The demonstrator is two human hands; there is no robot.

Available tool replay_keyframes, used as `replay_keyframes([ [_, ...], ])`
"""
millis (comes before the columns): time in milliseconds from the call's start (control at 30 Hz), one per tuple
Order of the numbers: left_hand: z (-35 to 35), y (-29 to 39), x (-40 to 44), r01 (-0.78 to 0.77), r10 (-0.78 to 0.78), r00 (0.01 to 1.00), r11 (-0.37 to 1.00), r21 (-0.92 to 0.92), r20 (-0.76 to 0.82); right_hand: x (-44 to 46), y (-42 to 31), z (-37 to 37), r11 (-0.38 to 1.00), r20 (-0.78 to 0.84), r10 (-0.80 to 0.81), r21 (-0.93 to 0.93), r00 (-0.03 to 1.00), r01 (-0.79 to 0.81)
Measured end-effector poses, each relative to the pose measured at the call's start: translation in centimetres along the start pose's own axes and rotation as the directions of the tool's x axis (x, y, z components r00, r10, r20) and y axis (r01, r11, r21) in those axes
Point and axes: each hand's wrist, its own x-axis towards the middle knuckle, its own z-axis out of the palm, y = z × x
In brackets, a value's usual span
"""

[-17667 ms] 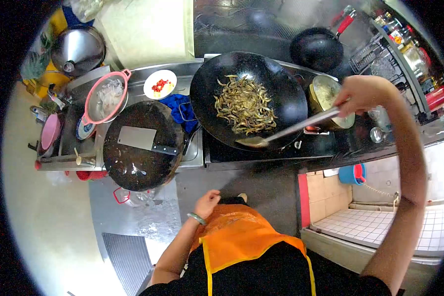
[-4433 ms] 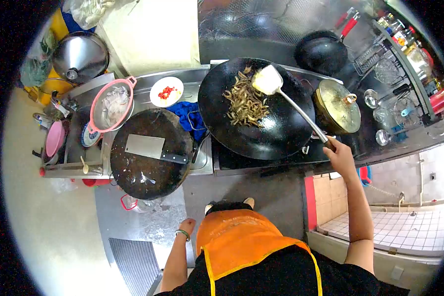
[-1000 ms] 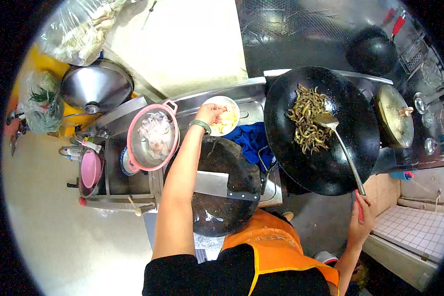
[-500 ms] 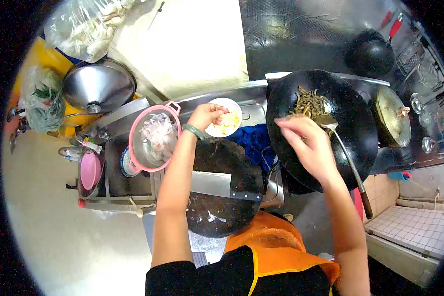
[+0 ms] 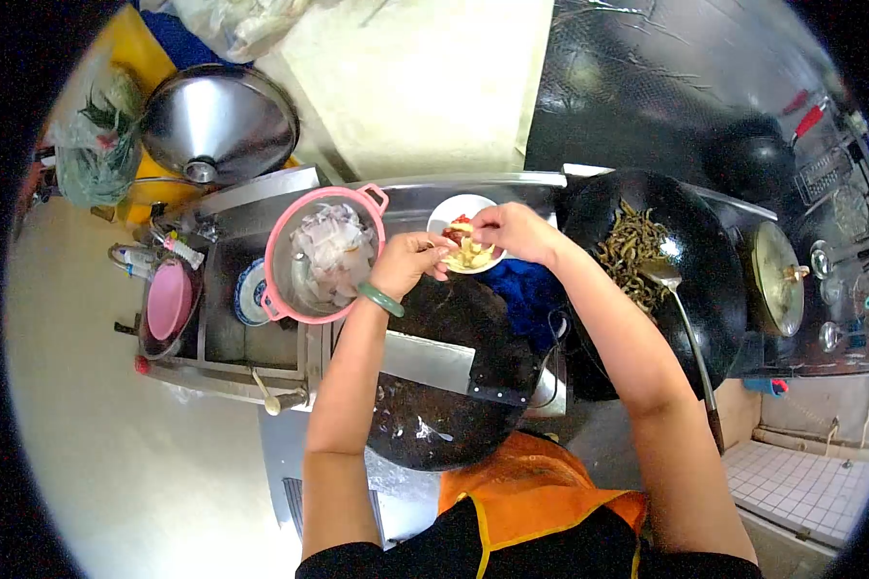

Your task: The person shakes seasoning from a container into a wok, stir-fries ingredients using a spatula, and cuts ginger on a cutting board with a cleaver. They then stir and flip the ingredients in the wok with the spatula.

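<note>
A small white bowl (image 5: pixel 442 214) holds pale yellow slices (image 5: pixel 468 257) and some chopped red pieces (image 5: pixel 462 224). My left hand (image 5: pixel 410 262), with a green bangle at its wrist, is at the bowl's lower left rim, thumb and fingers pinched together. Reaching in from the right, my right hand (image 5: pixel 517 234) has its fingertips pinched over the bowl's contents. What either pinch holds is too small to make out. Below the bowl, a cleaver (image 5: pixel 425 362) lies on a round dark chopping board (image 5: pixel 444 415). Left of my left hand, a pink-rimmed colander (image 5: pixel 276 246) contains whitish, translucent pieces.
At right, a black wok (image 5: pixel 710 318) holds dark greenish-brown strips (image 5: pixel 632 246) and a long-handled spatula (image 5: pixel 684 318). A lidded pot (image 5: pixel 778 280) stands beyond it. A blue cloth (image 5: pixel 523 299) lies between board and wok. A sink (image 5: pixel 227 323) and a metal cone-shaped lid (image 5: pixel 222 121) are at left.
My right hand has moved left from above the wok to the bowl. My left hand has drawn back from inside the bowl to its lower left rim. The camera view has shifted.
</note>
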Motion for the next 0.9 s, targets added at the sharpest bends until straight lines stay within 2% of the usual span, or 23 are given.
replay_keyframes([
  [67, -0.3, -0.6, -0.7, -0.020, 0.016, 0.998, 0.997, -0.071, -0.063, 1.3, 0.5, -0.6, 0.995, -0.110, 0.059, -0.075, 0.992, -0.068],
  [100, -0.4, -1.2, -0.9, -0.033, 0.022, 0.996, 0.991, -0.131, -0.089, 1.3, -0.6, -0.6, 0.975, -0.201, 0.125, -0.155, 0.972, -0.157],
  [133, -0.6, -1.7, -1.0, -0.047, 0.025, 0.993, 0.980, -0.191, -0.115, 2.3, 0.8, -0.7, 0.960, -0.216, 0.025, -0.269, 0.976, -0.084],
  [200, -0.7, -2.5, -1.1, -0.073, 0.030, 0.982, 0.971, -0.230, -0.185, 3.2, 1.3, -0.3, 0.947, -0.229, -0.005, -0.314, 0.973, -0.069],
  [300, -0.1, -3.6, -1.0, -0.108, 0.024, 0.957, 0.955, -0.277, -0.289, 3.8, 0.9, 0.8, 0.985, -0.124, -0.001, -0.170, 0.992, -0.020],
  [433, 1.3, -3.7, -0.7, -0.202, 0.072, 0.929, 0.921, -0.333, -0.364, 3.6, -0.3, 3.5, 0.980, 0.026, 0.141, 0.139, 0.990, -0.143],
  [467, 1.4, -3.8, -0.7, -0.205, 0.080, 0.932, 0.921, -0.330, -0.354, 3.1, -0.4, 4.4, 0.984, 0.013, 0.159, 0.086, 0.987, -0.159],
  [533, 1.7, -4.5, -0.8, -0.213, 0.097, 0.937, 0.921, -0.326, -0.336, 2.4, -0.4, 6.1, 0.982, -0.042, 0.164, 0.098, 0.986, -0.159],
  [567, 1.7, -5.1, -0.8, -0.200, 0.090, 0.943, 0.922, -0.332, -0.319, 2.2, -0.5, 6.3, 0.926, 0.025, 0.260, 0.277, 0.965, -0.256],
  [667, 1.7, -5.7, -1.1, -0.192, 0.092, 0.951, 0.924, -0.331, -0.296, 1.0, -0.7, 6.2, 0.904, 0.094, 0.261, 0.324, 0.961, -0.277],
  [800, 2.2, -5.6, -1.3, -0.103, 0.005, 0.950, 0.949, -0.299, -0.312, 0.3, -0.6, 5.4, 0.950, 0.103, 0.264, 0.145, 0.959, -0.277],
  [833, 2.4, -5.8, -1.2, -0.122, 0.020, 0.947, 0.946, -0.301, -0.320, 0.0, -0.6, 5.3, 0.977, 0.053, 0.209, 0.042, 0.977, -0.211],
  [900, 2.7, -5.8, -1.1, -0.127, 0.027, 0.941, 0.952, -0.279, -0.338, -0.2, -1.3, 4.9, 0.973, 0.053, 0.216, -0.092, 0.975, -0.210],
])
